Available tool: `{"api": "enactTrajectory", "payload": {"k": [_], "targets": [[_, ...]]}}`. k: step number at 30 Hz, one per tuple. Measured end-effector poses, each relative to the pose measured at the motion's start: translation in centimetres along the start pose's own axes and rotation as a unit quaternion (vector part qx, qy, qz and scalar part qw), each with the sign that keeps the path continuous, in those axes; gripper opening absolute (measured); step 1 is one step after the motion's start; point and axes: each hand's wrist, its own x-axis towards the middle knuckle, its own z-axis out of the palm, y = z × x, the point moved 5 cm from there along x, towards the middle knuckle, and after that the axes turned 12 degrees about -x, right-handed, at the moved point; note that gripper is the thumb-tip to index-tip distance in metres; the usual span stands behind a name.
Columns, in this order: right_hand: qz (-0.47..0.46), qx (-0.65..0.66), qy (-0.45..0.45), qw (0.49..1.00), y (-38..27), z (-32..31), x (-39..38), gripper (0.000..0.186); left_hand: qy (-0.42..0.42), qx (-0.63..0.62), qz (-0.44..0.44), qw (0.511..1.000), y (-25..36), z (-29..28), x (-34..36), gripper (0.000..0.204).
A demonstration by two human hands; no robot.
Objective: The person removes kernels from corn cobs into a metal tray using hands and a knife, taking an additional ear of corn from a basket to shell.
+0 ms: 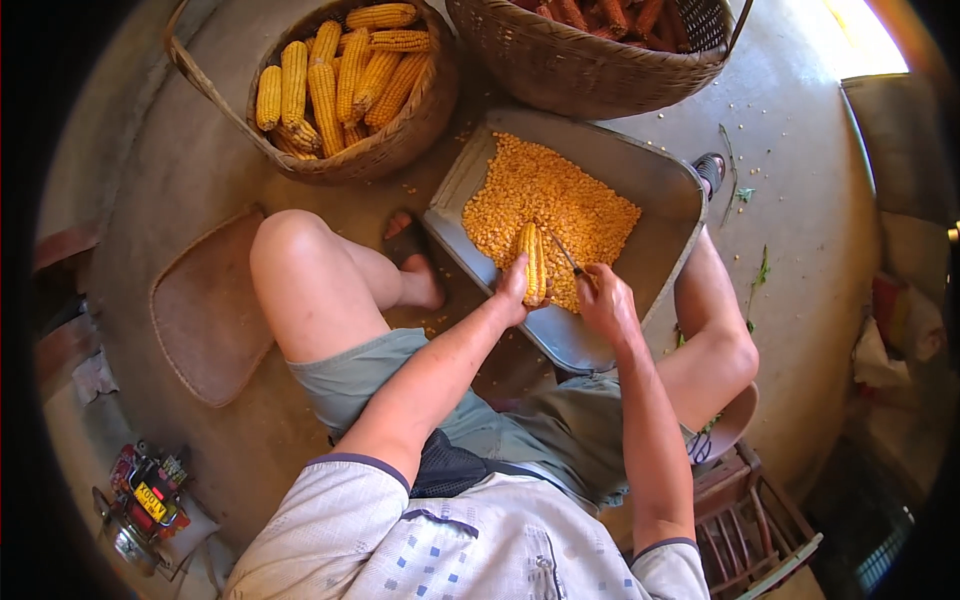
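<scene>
My left hand [514, 292] is closed around the lower end of an ear of corn [533, 258]. The ear is positioned over the grey tub [668, 172], its upper end pointing away from me. My right hand [607, 303] is closed around the handle of a pointed tool [571, 257]. The tip lies close beside the ear; contact cannot be confirmed.

Containers:
- The tub, set between my legs, holds a spread of loose yellow kernels [560, 185]. Its right portion and near corner show bare surface.
- The left basket [425, 122], beyond the tub, is woven, has a long handle, and is heaped with whole yellow ears [350, 80].
- The right basket [600, 85], also woven, contains reddish cobs [612, 14].

Surroundings:
- Both baskets stand close to the tub's far side, limiting space there.
- My sandalled feet flank the tub.
- A flat brown mat [208, 310] lies left of my left knee.
- Green sprigs [761, 270] and scattered kernels lie on the floor [810, 220] at right.
- A wooden chair [752, 522] stands at lower right.
</scene>
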Motion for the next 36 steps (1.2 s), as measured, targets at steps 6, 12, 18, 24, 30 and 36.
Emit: {"api": "enactTrajectory", "payload": {"k": [6, 12, 18, 24, 30, 36], "targets": [[-0.059, 0.08, 0.035, 0.994, -2.6, -3.2, -10.3, 0.026, -0.024, 0.012, 0.007, 1.0, 0.4, 0.4, 0.1, 0.051], [-0.061, 0.034, 0.035, 0.997, -4.6, -3.9, -15.2, 0.03, -0.039, 0.009, 0.003, 0.999, 0.5, 0.3, 0.4, 0.053], [-0.054, 0.04, 0.041, 0.997, -4.8, -3.4, -15.3, 0.033, -0.035, 0.016, 0.016, 0.999, 0.7, 0.0, 0.6, 0.052], [-0.051, 0.021, 0.036, 0.998, -4.6, -3.3, -15.1, 0.034, -0.016, 0.046, 0.013, 0.999, 0.4, 0.5, 0.3, 0.053], [-0.071, -0.044, 0.036, 0.996, -4.7, -3.5, -14.9, 0.035, -0.004, 0.054, 0.015, 0.998, 0.3, 0.5, 0.5, 0.057], [-0.095, -0.036, 0.032, 0.994, -4.4, -3.2, -14.6, 0.034, -0.007, 0.039, 0.021, 0.999, 0.3, -0.2, 1.2, 0.055]]}}
